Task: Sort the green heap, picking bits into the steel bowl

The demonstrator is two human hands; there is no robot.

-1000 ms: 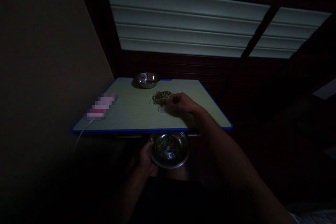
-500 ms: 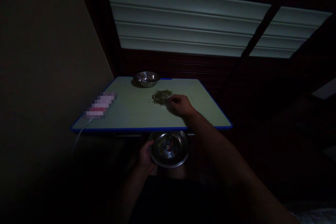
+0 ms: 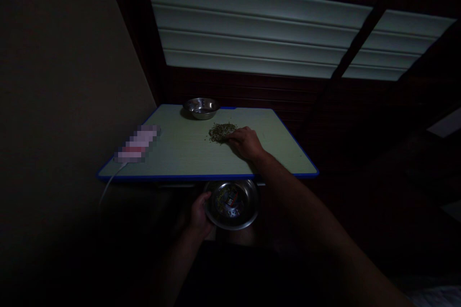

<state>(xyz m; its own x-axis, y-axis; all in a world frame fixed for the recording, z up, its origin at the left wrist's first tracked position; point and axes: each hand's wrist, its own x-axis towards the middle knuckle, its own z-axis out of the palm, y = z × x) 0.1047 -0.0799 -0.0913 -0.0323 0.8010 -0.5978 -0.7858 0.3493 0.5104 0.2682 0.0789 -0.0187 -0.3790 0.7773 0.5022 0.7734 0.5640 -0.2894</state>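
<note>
Low in the view, my left hand point(image 3: 200, 215) grips the left rim of a metal bowl point(image 3: 251, 218), thumb over the edge. This bowl is just below the table's front edge, with small greenish bits and a reddish patch inside. My right hand point(image 3: 247, 143) rests over the table, its fingertips together at the lower right edge of a loose pile of small green-brown beans or seeds point(image 3: 220, 132). Whatever is between these fingertips is too small and dark to make out. A second metal bowl point(image 3: 202, 114) stands behind the pile, near the back edge.
The pale table point(image 3: 173, 153) has a blue rim. A blurred pink-white object point(image 3: 139, 144) lies at its left side, a white cable point(image 3: 110, 182) hanging from it. A wall is on the left; dark wood with pale slatted panels point(image 3: 252, 33) rises behind. The light is dim.
My right hand's fingers have stretched out to the left, into the near edge of the pile. My left hand and both bowls stay where they were.
</note>
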